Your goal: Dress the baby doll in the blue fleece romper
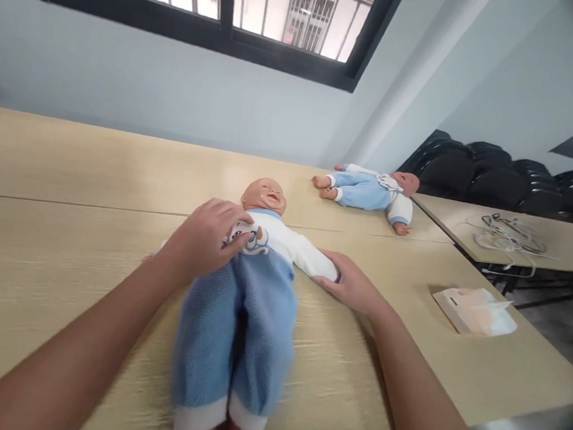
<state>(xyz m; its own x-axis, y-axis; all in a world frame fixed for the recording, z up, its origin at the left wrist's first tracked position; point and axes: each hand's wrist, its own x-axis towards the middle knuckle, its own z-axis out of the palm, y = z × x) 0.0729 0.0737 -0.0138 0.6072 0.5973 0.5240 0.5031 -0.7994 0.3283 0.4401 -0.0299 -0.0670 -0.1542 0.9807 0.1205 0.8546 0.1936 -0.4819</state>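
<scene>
A baby doll (267, 287) lies on its back on the table, its head away from me and its feet toward me. It wears blue trousers and a white top with an animal motif on the chest. My left hand (209, 235) rests over the doll's chest and shoulder, fingers curved and thumb across the motif. My right hand (348, 281) is closed around the cuff end of the doll's white sleeve (310, 254), which is stretched out to the right. The doll's hand inside that grip is hidden.
Another doll (369, 189) in similar clothes lies at the table's far right. A white tissue pack (476, 310) sits near the right edge. Tangled cables (508, 234) lie on a second table, with stacked black chairs (495, 173) behind. A wall with a window (223, 15) borders the table (60, 275).
</scene>
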